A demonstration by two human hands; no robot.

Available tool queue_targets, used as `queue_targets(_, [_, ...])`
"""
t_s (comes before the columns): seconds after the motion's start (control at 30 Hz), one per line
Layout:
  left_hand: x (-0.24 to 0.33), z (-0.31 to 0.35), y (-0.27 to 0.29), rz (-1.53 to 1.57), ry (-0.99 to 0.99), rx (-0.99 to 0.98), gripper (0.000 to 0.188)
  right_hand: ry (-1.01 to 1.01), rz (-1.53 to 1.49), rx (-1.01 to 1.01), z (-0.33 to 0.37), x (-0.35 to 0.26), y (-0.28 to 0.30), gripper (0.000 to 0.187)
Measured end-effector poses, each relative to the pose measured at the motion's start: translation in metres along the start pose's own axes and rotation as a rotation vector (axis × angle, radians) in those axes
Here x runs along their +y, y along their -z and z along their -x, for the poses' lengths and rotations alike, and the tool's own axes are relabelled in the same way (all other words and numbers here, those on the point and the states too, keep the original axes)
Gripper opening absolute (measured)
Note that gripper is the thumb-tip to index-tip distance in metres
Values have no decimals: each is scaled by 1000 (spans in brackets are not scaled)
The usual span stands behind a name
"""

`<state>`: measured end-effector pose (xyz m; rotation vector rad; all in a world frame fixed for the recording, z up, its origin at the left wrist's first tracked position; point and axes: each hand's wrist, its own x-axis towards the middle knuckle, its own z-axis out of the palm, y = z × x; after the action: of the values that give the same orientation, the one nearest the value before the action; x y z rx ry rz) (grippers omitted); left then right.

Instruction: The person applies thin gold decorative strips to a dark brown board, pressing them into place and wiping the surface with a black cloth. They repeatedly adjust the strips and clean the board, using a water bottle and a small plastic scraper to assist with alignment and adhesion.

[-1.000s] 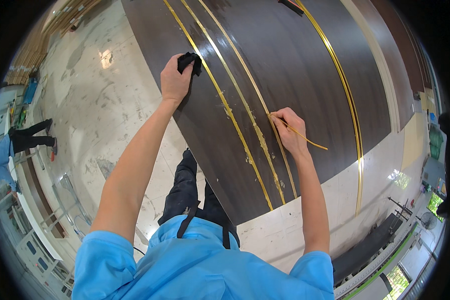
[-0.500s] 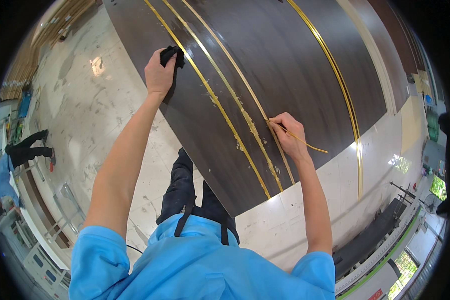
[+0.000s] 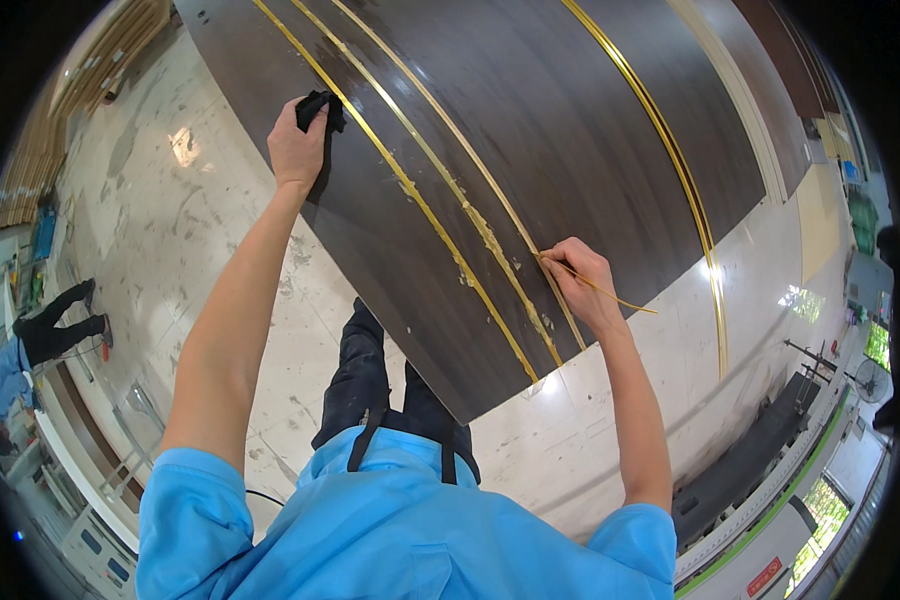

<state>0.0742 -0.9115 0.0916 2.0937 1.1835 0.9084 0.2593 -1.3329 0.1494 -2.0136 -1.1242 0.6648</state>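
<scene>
A large dark brown panel (image 3: pixel 610 150) lies before me, crossed lengthwise by gold strips. My left hand (image 3: pixel 295 155) is closed round a bunched black cloth (image 3: pixel 323 110) and rests by the panel's left side, next to the leftmost gold strip (image 3: pixel 368 135). Yellowish flaky residue clings along that strip and the second gold strip (image 3: pixel 432 155). Between the fingertips of my right hand (image 3: pixel 582 285) is a thin, gold-coloured flexible strip (image 3: pixel 625 302). Its tip meets the third, paler line (image 3: pixel 480 165) near the panel's near edge, and its loose end sticks out to the right.
A wider shiny gold strip (image 3: pixel 670 125) runs down the panel's right part and overhangs its near edge. Stacked boards (image 3: pixel 30 165) stand at the far left, where another person (image 3: pixel 55 325) is. A long machine (image 3: pixel 770 510) sits at the lower right.
My right hand has slid a little along the pale line toward the panel's near edge. My left hand keeps its place on the panel with the cloth. The whole view has shifted slightly.
</scene>
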Motion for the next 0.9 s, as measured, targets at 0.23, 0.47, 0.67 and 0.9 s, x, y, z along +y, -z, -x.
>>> queue_targets(0.23, [-6,-3,-2,3,67,-40,38,-44,20,-22,26,3,10,8])
queue_targets(0.47, [-20,-6,-5,6,34,-49,41,-90,10,-8,53,6,14,7])
queue_targets(0.67, [-23,-8,-5,-18,50,-69,42,-119,-6,0,73,11,17,6])
queue_targets(0.9, [-19,-6,-2,42,110,-121,41,-133,23,8,98,19,21,6])
